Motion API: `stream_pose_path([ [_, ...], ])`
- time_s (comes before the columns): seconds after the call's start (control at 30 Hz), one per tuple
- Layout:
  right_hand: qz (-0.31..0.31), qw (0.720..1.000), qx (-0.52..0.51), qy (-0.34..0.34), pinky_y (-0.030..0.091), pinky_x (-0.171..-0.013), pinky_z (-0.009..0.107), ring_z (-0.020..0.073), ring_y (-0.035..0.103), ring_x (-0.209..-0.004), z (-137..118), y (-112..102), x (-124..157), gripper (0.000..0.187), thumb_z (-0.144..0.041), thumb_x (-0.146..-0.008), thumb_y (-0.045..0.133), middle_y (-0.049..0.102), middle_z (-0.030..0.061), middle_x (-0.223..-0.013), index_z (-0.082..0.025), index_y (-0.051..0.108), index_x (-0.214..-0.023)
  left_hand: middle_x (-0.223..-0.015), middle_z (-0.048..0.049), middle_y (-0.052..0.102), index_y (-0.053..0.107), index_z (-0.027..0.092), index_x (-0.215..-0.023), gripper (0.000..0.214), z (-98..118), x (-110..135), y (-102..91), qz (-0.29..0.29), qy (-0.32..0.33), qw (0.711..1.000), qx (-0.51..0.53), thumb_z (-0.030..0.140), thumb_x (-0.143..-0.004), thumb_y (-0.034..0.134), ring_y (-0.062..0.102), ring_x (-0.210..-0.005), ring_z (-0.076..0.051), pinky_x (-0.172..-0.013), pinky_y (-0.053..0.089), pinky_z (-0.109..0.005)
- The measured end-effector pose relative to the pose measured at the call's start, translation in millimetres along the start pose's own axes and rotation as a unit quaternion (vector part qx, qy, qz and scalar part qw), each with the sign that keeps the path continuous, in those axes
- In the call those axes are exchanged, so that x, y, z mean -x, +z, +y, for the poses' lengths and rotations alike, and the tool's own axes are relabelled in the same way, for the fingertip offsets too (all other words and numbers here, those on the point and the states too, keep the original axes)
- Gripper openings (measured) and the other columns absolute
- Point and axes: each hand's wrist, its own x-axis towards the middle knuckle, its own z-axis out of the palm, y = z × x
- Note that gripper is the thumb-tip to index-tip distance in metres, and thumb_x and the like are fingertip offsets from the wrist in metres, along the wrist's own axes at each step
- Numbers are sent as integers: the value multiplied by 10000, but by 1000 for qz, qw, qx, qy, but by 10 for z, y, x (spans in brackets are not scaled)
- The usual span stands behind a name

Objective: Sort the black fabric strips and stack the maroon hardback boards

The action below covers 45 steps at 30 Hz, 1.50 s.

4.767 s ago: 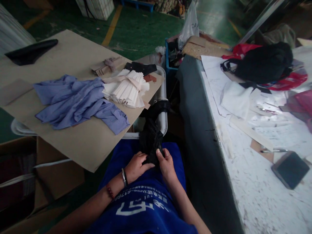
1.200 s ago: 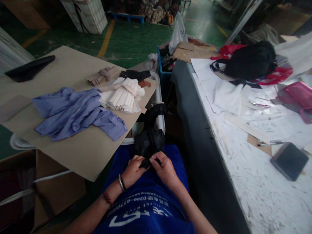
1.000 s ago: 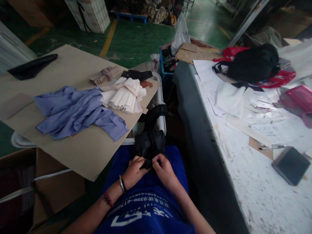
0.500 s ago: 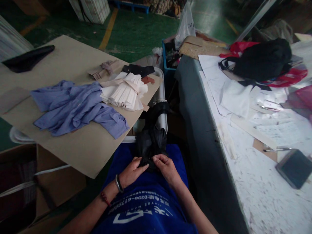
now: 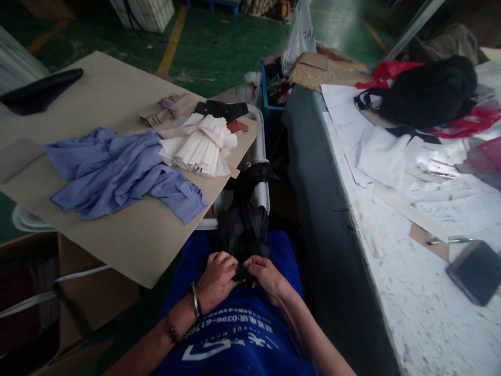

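Note:
A piece of thin black fabric (image 5: 243,230) lies over my lap on a blue apron (image 5: 235,324) with white print. My left hand (image 5: 219,279), its wrist wearing a bracelet, grips the fabric's near end with curled fingers. Close beside it, my right hand (image 5: 264,274) pinches the same end between thumb and forefinger. The fabric runs forward from my fingers toward the white rim of a tub (image 5: 263,196). What exactly lies between the fingertips is too dark to make out.
On the board (image 5: 129,250) at left lie a blue-violet cloth (image 5: 117,172), a bundle of white strips (image 5: 201,143) and a black piece (image 5: 43,91). A white-topped table (image 5: 415,303) at right bears a black bag (image 5: 430,94), papers and a dark block (image 5: 475,272). An open carton (image 5: 94,282) stands lower left.
My left hand has turned over and curled its fingers, now closer to the right hand. Both hands have moved slightly down, and the fabric between them is bunched closer.

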Motion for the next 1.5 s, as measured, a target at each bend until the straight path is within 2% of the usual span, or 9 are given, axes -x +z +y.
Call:
stream_pose_path([
  [0.17, 32, 992, 110, -42, 425, -561, 266, 149, 527, -579, -90, -56, 36, 105, -246, -710, 462, 544, 11, -616, -186, 517, -644, -967, -51, 604, 603, 187, -881, 102, -33, 16, 22, -28, 9, 999, -39, 237, -863, 516, 460, -995, -224, -906, 276, -411],
  [0.3, 182, 953, 224, -91, 375, -868, 353, 241, 536, -948, -115, -233, -200, 127, -275, -797, 498, 592, 109, -921, -172, 572, -798, -953, -46, 611, 601, 194, -863, 94, -102, 1, 91, -47, -22, 997, -57, 203, -846, 509, 480, -991, -222, -844, 328, -380],
  [0.4, 257, 925, 268, -78, 379, -867, 366, 285, 527, -1022, -32, -353, -465, 249, -294, -792, 553, 581, 171, -1024, -129, 556, -978, -957, -44, 621, 614, 197, -841, 114, -198, -105, 187, -61, -57, 994, -76, 230, -853, 505, 503, -990, -232, -813, 364, -381],
  [0.67, 246, 903, 335, -109, 383, -663, 253, 180, 585, -734, 71, -436, -690, 116, -205, -826, 491, 618, 51, -752, -200, 572, -743, -1108, -78, 569, 609, 136, -911, 161, -578, -698, 392, -72, -120, 985, -100, 267, -819, 603, 452, -1142, -255, -983, 324, -500],
  [0.8, 225, 905, 327, -153, 383, -658, 258, 168, 558, -692, -4, -500, -621, 137, -209, -808, 471, 590, 44, -728, -194, 526, -684, -1155, -84, 550, 595, 148, -1009, 267, -530, -671, 294, -40, -122, 991, -37, 271, -777, 648, 440, -1155, -280, -1007, 271, -551],
  [1.0, 179, 924, 262, -214, 431, -751, 236, 146, 582, -830, -105, -511, -546, 180, -285, -837, 382, 624, 47, -890, -207, 428, -682, -1005, -77, 595, 545, 120, -1018, 258, -393, -555, 253, 76, -170, 970, 153, 319, -854, 549, 564, -951, -192, -887, 439, -396],
  [1.1, 228, 920, 263, -180, 450, -701, 264, 167, 594, -780, -99, -460, -623, 165, -308, -862, 362, 625, 69, -850, -204, 430, -754, -1029, -79, 596, 529, 117, -1067, 290, -414, -660, 353, 95, -198, 946, 238, 288, -838, 580, 576, -958, -199, -879, 456, -404],
  [1.23, 290, 892, 329, -108, 434, -682, 310, 213, 590, -763, -114, -384, -733, 150, -303, -814, 523, 617, 119, -852, -164, 501, -867, -998, -68, 604, 547, 123, -1061, 264, -457, -788, 447, 100, -226, 917, 313, 300, -866, 545, 580, -937, -199, -874, 453, -425],
  [1.5, 224, 853, 466, -66, 390, -572, 312, 231, 616, -640, -311, -346, -612, 163, -154, -840, 453, 645, 151, -752, -151, 584, -744, -902, -53, 614, 587, 125, -909, 380, -421, -813, 419, 103, -270, 853, 434, 492, -843, 511, 574, -886, -195, -838, 441, -395],
])
